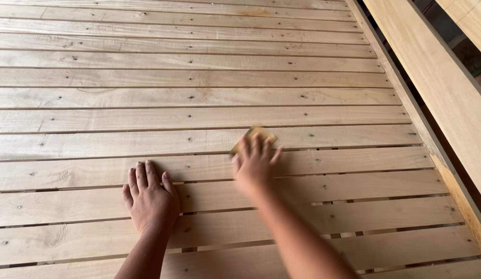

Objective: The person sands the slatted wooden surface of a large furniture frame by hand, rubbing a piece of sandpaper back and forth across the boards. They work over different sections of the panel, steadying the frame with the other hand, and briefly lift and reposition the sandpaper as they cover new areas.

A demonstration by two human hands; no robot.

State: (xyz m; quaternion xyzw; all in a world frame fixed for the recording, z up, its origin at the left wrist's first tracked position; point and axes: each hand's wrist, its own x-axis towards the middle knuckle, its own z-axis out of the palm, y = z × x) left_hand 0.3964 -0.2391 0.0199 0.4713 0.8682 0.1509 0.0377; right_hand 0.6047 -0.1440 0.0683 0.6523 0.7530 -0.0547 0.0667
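My left hand (pixel 149 197) lies flat, palm down, on a pale wooden slat (pixel 85 204) of a slatted wooden platform; it holds nothing. My right hand (pixel 255 164) is blurred and presses a small yellow-brown piece of sandpaper (pixel 257 132) against a slat (pixel 349 137) a little farther away. The sandpaper sticks out beyond the fingertips. Both forearms come in from the bottom edge.
The platform is made of many parallel nailed slats with narrow gaps, the gaps wider near me. A raised wooden side rail (pixel 406 98) runs along the right. Beyond it lies a broad pale plank (pixel 442 77), with a dark gap between.
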